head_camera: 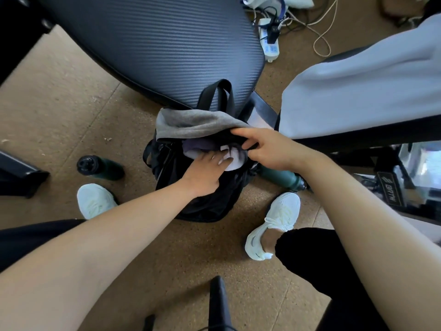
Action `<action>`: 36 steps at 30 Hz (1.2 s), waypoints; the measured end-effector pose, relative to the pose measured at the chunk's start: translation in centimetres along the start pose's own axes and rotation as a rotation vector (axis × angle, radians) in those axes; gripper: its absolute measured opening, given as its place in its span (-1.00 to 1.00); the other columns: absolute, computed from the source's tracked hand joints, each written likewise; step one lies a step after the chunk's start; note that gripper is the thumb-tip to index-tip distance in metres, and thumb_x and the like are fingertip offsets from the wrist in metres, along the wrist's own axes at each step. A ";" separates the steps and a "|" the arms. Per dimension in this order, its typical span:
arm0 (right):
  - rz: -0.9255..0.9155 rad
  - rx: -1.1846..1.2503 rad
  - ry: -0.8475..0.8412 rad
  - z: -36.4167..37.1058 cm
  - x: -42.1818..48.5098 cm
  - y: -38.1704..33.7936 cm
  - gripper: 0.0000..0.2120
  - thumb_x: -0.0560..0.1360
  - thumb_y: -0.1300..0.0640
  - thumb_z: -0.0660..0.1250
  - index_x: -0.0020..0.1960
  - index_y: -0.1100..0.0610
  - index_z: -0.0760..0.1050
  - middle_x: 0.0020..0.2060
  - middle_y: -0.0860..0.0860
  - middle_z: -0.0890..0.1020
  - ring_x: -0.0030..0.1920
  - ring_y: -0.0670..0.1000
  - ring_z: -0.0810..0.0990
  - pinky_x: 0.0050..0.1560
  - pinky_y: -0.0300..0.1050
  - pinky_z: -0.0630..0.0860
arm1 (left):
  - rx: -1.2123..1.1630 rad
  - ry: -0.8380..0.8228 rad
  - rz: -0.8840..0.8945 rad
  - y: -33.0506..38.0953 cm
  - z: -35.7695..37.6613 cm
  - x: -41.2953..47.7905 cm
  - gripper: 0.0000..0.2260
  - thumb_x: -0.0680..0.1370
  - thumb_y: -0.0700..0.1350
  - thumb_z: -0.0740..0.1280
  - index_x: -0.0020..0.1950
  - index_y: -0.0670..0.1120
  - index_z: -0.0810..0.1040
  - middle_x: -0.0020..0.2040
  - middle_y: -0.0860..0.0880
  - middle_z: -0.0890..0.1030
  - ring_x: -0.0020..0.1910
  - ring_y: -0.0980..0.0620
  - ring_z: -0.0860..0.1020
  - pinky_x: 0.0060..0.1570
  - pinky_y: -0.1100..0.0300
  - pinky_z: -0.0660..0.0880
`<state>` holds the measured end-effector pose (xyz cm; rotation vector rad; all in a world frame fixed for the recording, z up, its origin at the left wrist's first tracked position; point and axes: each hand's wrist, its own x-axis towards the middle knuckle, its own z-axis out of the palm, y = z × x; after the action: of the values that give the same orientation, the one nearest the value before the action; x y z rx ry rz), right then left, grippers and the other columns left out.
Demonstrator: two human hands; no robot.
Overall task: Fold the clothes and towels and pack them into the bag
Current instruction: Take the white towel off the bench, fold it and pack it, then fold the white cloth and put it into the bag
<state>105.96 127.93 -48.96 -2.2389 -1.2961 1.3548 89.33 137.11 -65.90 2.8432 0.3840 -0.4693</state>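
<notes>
A black backpack (202, 201) stands open on the cork floor between my feet. A grey cloth (191, 125) lies draped over its far rim. Inside the opening lie a dark purple garment (198, 145) and a pale lilac cloth (235, 156). My left hand (205, 174) reaches into the opening, its straight fingers pressing down on the lilac cloth. My right hand (265, 149) grips the bag's black rim at the right side of the opening, fingers curled round it. A light blue towel (358, 91) lies spread over a black surface at the right.
A black textured tabletop (155, 39) stands just behind the bag. Dark green bottles lie on the floor, one to the left (100, 167) and one to the right (284, 179). A power strip (270, 37) with cables lies at the back. A chair base (218, 304) is near me.
</notes>
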 end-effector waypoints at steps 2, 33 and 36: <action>0.005 -0.043 0.012 0.0 -0.9 -0.4 -0.33 0.56 0.35 0.17 0.58 -0.10 0.26 0.11 0.03 0.65 0.15 0.04 0.60 0.25 0.00 0.54 | -0.066 0.037 -0.005 0.2 -1.5 -2.2 -0.38 0.53 -0.04 0.37 0.58 -0.02 0.28 0.53 -0.10 0.35 0.45 -0.18 0.36 0.37 -0.08 0.37; 0.115 1.271 1.448 -6.2 -16.2 5.9 -0.93 0.60 0.10 0.36 0.04 -0.06 0.54 0.00 0.08 0.68 -0.04 0.03 0.67 -0.09 -0.10 0.66 | -0.805 0.480 -0.187 17.1 -22.4 3.7 -0.85 0.67 0.00 0.30 -0.06 -0.02 0.50 -0.16 0.05 0.56 -0.20 0.05 0.52 -0.15 0.14 0.38; 0.213 1.234 1.581 -6.1 -16.2 6.4 -0.88 0.57 0.09 0.33 -0.14 -0.05 0.54 -0.05 0.07 0.64 -0.11 0.03 0.65 -0.06 0.04 0.67 | -0.916 0.539 -0.164 17.0 -22.6 2.6 -0.85 0.70 -0.07 0.23 -0.04 -0.07 0.45 -0.20 0.06 0.49 -0.20 0.08 0.43 -0.21 0.25 0.33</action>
<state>111.50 113.11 -39.51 -1.5440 0.3220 -0.0476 103.06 127.88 -42.81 1.9877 0.7039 0.3904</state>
